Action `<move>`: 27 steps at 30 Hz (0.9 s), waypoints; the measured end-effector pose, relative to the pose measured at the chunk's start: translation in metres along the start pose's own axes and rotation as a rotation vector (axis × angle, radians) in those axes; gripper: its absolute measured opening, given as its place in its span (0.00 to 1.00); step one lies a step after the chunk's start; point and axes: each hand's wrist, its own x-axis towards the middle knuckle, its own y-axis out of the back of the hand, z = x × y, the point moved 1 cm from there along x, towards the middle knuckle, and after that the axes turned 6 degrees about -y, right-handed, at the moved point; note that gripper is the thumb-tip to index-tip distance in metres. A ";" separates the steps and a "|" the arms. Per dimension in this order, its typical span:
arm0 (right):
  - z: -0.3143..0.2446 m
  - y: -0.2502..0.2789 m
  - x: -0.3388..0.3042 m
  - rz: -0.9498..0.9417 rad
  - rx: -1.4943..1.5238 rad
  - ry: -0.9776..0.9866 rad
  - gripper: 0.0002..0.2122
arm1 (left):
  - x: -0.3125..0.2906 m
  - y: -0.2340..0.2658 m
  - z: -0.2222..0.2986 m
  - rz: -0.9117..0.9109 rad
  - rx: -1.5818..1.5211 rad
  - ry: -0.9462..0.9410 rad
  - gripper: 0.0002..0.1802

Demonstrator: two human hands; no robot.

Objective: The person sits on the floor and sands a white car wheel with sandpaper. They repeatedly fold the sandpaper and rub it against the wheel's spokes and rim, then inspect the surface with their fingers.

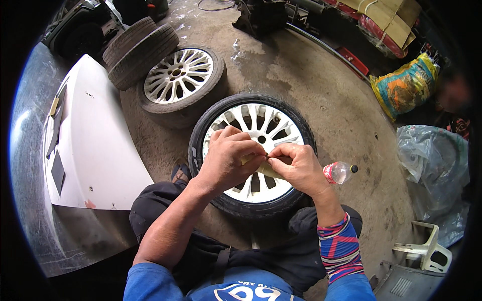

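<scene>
**Fingertips pinched together on a thin pale piece above a white wheel**

The left hand (pixel 231 153) and the right hand (pixel 300 163) meet with thumbs and forefingers closed on a thin, pale-yellow, sheet-like piece (pixel 269 171). Part of it shows below the fingertips; the rest is hidden by the fingers, so whether it is folded cannot be told. The remaining fingers curl loosely.

The piece is held above the white, many-spoked wheel (pixel 254 134), on the near side of its hub. It looks light and flexible, likely to bend readily and perhaps tear if pulled hard; a pinch near its edges, one hand each side, should suit it. The wheel would be heavy and rigid, and its glossy-looking spokes may be slippery; the black rubber tyre (pixel 256 208) around it should give better grip at opposite outer edges.

The wheel lies face up on the stained concrete floor (pixel 351 125), between the person's knees. Just beside the tyre's right edge is a clear plastic bottle with a red label and dark cap (pixel 338 172); whether it stands or lies is unclear. Beyond the tyre's upper-left edge lies a second pale, many-spoked wheel (pixel 178 75). Farther left is a large, white, curved car panel (pixel 98 145).
</scene>
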 end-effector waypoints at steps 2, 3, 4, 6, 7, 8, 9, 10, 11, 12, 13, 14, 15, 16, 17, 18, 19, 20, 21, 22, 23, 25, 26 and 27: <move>-0.001 -0.002 -0.001 0.039 -0.005 0.050 0.07 | -0.001 -0.003 -0.001 0.000 -0.014 0.029 0.07; -0.001 -0.003 -0.001 0.044 -0.010 0.075 0.07 | -0.001 -0.004 -0.001 0.008 -0.025 0.027 0.07; -0.001 -0.004 -0.001 0.046 -0.012 0.094 0.07 | -0.001 -0.006 -0.002 -0.001 -0.043 0.038 0.07; -0.001 -0.005 -0.001 0.047 -0.014 0.127 0.07 | -0.001 -0.009 -0.004 -0.019 -0.094 0.048 0.07; -0.001 -0.005 -0.002 0.046 -0.015 0.139 0.07 | 0.000 -0.010 -0.004 -0.012 -0.116 0.040 0.07; -0.001 -0.005 -0.001 0.043 -0.009 0.156 0.06 | -0.001 -0.011 -0.005 -0.020 -0.145 0.055 0.07; -0.002 -0.006 -0.001 0.059 -0.030 0.193 0.06 | -0.001 -0.012 -0.005 -0.045 -0.177 0.093 0.07; -0.002 -0.006 0.000 0.074 -0.044 0.237 0.06 | -0.002 -0.011 -0.005 -0.044 -0.258 0.135 0.08; -0.002 -0.007 0.000 0.090 -0.062 0.274 0.05 | -0.002 -0.011 -0.004 -0.061 -0.343 0.199 0.09; -0.003 -0.007 0.000 0.097 -0.043 0.286 0.05 | -0.003 -0.010 -0.004 -0.098 -0.434 0.286 0.09; -0.003 -0.008 0.000 0.104 -0.027 0.291 0.04 | -0.004 -0.008 -0.004 -0.101 -0.489 0.303 0.10; -0.003 -0.009 -0.001 0.112 -0.011 0.297 0.04 | -0.004 -0.006 -0.004 -0.124 -0.550 0.343 0.10; -0.003 -0.010 -0.001 0.122 -0.006 0.301 0.04 | -0.004 -0.005 -0.004 -0.147 -0.611 0.385 0.11; -0.004 -0.011 -0.003 0.131 0.000 0.304 0.03 | -0.005 -0.003 -0.004 -0.160 -0.620 0.395 0.11; -0.004 -0.012 -0.003 0.140 0.005 0.307 0.03 | -0.005 -0.002 -0.004 -0.173 -0.628 0.405 0.12; -0.005 -0.013 -0.004 0.150 0.007 0.318 0.03 | -0.005 -0.001 -0.004 -0.192 -0.638 0.432 0.12; -0.005 -0.014 -0.004 0.160 0.009 0.329 0.03 | -0.004 -0.001 -0.004 -0.177 -0.660 0.419 0.12; -0.006 -0.015 -0.005 0.172 0.010 0.339 0.03 | -0.004 -0.001 -0.004 -0.168 -0.682 0.423 0.12; -0.006 -0.015 -0.004 0.178 0.014 0.346 0.03 | -0.004 -0.001 -0.004 -0.180 -0.695 0.443 0.12; -0.006 -0.016 -0.004 0.186 0.017 0.351 0.03 | -0.004 -0.001 -0.004 -0.160 -0.692 0.427 0.12; -0.006 -0.016 -0.004 0.195 0.016 0.355 0.03 | -0.003 -0.002 -0.004 -0.160 -0.678 0.427 0.13; -0.005 -0.016 -0.003 0.198 0.021 0.354 0.03 | -0.003 -0.002 -0.004 -0.145 -0.665 0.401 0.13; -0.006 -0.016 -0.002 0.197 0.020 0.360 0.03 | -0.002 -0.002 -0.004 -0.129 -0.663 0.375 0.13; -0.006 -0.015 -0.002 0.201 0.011 0.379 0.03 | -0.002 -0.002 -0.004 -0.122 -0.651 0.358 0.12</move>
